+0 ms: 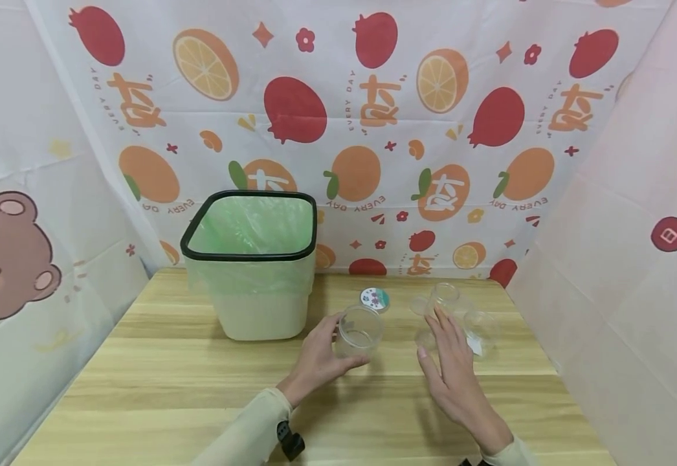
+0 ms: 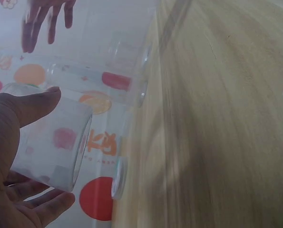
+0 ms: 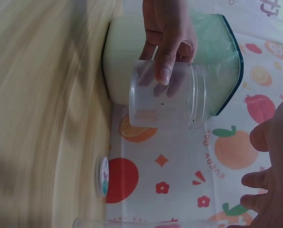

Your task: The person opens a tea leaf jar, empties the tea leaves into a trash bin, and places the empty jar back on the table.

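In the head view my left hand (image 1: 320, 361) grips a clear plastic jar (image 1: 357, 338) by its side, thumb in front and fingers behind. The right wrist view shows this jar (image 3: 179, 111) off the tabletop, with a ridged neck and no lid on it. My right hand (image 1: 454, 380) has its fingers extended among clear plastic containers (image 1: 446, 293) at the right; whether a fingertip touches one, I cannot tell. A round printed lid (image 1: 375, 298) lies on the table behind the held jar.
A cream bin (image 1: 259, 314) with a black rim and a green liner bag stands at the back left of the wooden table (image 1: 158, 382). Another clear container (image 1: 483, 323) with a white label is beyond my right hand. Printed cloth (image 1: 338, 123) walls in the back and sides.
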The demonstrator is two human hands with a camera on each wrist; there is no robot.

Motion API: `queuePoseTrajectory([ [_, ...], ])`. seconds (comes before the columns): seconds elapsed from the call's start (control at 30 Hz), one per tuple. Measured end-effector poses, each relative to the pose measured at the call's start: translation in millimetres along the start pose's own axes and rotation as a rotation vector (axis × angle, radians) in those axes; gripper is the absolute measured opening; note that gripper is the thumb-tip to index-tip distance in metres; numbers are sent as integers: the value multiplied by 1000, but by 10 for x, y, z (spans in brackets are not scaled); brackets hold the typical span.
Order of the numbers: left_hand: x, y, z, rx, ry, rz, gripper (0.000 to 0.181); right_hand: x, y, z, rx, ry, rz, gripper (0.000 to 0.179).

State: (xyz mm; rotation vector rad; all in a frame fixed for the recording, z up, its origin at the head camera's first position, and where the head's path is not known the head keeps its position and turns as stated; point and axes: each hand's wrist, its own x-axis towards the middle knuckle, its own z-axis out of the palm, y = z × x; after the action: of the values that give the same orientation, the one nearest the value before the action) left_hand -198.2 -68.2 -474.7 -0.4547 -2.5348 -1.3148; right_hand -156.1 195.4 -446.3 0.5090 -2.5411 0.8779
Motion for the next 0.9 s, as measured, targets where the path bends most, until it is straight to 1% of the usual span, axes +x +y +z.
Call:
queuePoseTrajectory([
  [0.17, 73, -42, 78, 17, -12, -26, 92, -29, 67, 7, -21, -5, 26, 58],
  [0.33, 133, -67, 173, -4, -59, -63, 93, -59, 135, -3, -19, -7, 55, 57],
  [0.47, 175, -68, 233, 1, -91, -74, 93, -89, 193, 0, -12, 1, 75, 56],
  [0.63, 212, -98, 309, -10, -115, -95, 93, -131, 252, 4, -1, 8, 97, 56],
  [0.77, 251, -136, 372, -3, -122, -96, 92, -142, 292, -5, -7, 16, 114, 56],
  [0.9, 315, -152, 431, -4, -126, -82, 89, -146, 332, -29, -25, 30, 130, 58],
])
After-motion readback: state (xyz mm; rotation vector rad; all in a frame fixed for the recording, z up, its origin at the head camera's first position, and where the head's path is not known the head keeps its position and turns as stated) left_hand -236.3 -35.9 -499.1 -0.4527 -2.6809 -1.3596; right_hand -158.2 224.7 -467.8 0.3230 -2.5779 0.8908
